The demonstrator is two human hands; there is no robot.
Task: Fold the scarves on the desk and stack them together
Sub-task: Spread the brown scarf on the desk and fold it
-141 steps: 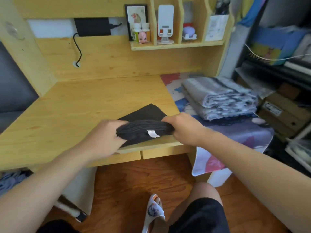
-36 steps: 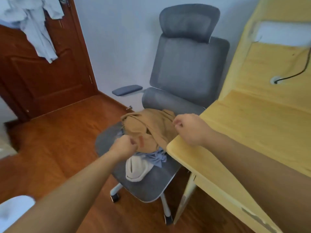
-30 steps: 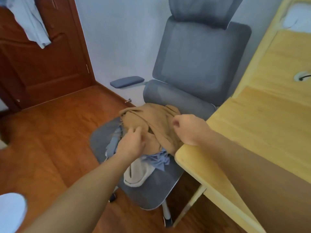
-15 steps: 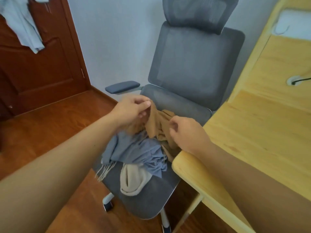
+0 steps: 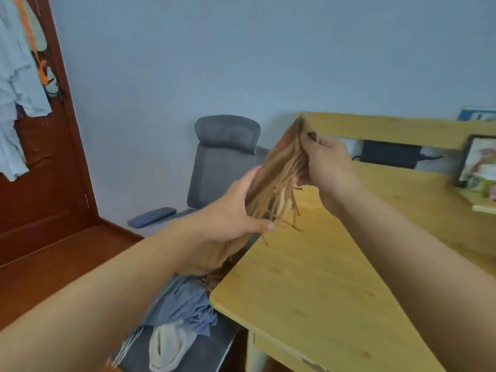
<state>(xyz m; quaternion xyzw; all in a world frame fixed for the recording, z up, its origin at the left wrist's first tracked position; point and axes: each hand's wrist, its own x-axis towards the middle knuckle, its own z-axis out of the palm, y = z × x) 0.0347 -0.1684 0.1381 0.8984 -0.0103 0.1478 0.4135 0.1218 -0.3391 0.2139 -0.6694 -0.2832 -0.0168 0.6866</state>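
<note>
A tan scarf [image 5: 279, 167] with a long fringe hangs in the air between my hands, over the left edge of the wooden desk [image 5: 316, 285]. My right hand [image 5: 326, 162] pinches its upper end. My left hand [image 5: 230, 213] holds the scarf lower down, thumb across the fringe. The scarf's lower part trails behind my left arm toward the grey office chair [image 5: 220, 167]. On the chair seat lie a blue-grey fringed scarf [image 5: 185, 302] and a cream piece of cloth [image 5: 166, 345].
A dark wooden door [image 5: 40, 183] with pale clothes hanging on it stands at the left. The desk's back panel carries a black box [image 5: 389, 157] with a cable. A framed picture [image 5: 480, 159] sits on a shelf at the right edge.
Both hands have lifted the tan scarf off the chair and raised it to the desk's edge, its fringe now hanging free. My view has tilted upward and swung right.
</note>
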